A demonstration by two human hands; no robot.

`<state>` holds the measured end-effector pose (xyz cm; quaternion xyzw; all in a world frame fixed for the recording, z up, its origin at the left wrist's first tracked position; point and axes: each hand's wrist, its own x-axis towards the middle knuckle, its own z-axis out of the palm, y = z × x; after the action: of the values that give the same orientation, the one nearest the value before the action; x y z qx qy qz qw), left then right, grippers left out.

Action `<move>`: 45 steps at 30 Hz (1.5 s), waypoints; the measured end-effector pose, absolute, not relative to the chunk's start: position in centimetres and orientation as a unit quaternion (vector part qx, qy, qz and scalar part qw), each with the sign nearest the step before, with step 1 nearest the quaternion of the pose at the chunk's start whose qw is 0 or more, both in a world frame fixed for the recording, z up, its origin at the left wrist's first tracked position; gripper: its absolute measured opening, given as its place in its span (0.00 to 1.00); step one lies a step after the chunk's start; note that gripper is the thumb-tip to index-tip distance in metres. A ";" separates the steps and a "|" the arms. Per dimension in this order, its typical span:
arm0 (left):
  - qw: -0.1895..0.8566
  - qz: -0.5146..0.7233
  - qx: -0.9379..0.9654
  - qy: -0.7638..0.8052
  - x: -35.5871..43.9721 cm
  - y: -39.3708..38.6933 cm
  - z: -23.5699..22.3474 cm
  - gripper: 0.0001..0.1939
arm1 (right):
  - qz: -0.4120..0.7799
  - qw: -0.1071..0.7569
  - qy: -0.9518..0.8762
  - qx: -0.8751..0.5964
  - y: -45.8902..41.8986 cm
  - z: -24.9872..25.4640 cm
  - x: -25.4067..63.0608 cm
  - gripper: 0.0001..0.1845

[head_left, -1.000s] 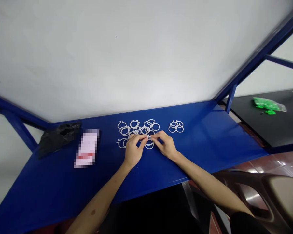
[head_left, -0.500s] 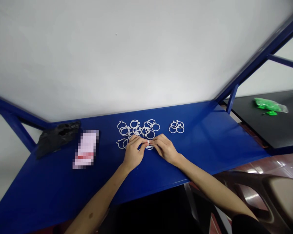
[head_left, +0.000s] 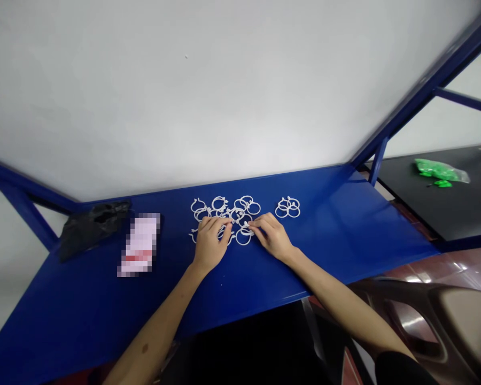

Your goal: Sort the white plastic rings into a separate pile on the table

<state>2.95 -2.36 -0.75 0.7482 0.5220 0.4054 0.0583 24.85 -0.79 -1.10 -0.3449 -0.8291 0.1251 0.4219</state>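
Note:
Several white plastic rings with small clasp ends (head_left: 243, 237) lie in a loose pile on the blue table (head_left: 256, 283). My right hand (head_left: 273, 235) pinches a white ring (head_left: 246, 231) by its edge, at the right side of the pile. My left hand (head_left: 211, 243) hovers over the pile's near left part, thumb and fingers apart, and hides some rings beneath it. A smaller group of overlapping white rings (head_left: 287, 207) lies apart to the right.
To the left lie a crumpled black plastic bag (head_left: 90, 227) and a blurred-out pink and white item (head_left: 140, 243). A black table (head_left: 452, 208) at the right holds a clear bag of green pieces (head_left: 441, 170). A brown chair (head_left: 417, 305) stands at the lower right.
My hands, together on a white piece before, have drawn apart. The left one has moved left, away from the ring, which stays at the right hand's fingertips.

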 end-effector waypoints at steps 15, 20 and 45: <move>0.046 0.427 0.735 0.524 2.8 -2.3 -0.1 0.07 | 0.132 0.404 -0.836 -0.347 -0.7 -1.5 24.8 0.07; 0.039 0.425 0.738 0.522 2.8 -2.4 0.1 0.07 | 0.128 0.406 -0.839 -0.340 -0.7 -1.4 24.7 0.06; 0.026 0.390 0.761 0.518 2.9 -2.4 -0.4 0.06 | 0.094 0.411 -0.819 -0.389 -0.4 -0.4 24.8 0.09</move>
<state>2.95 -2.40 -0.40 0.7611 0.5178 0.3897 0.0263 24.80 -0.39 -0.41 -0.3893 -0.8190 0.0936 0.4109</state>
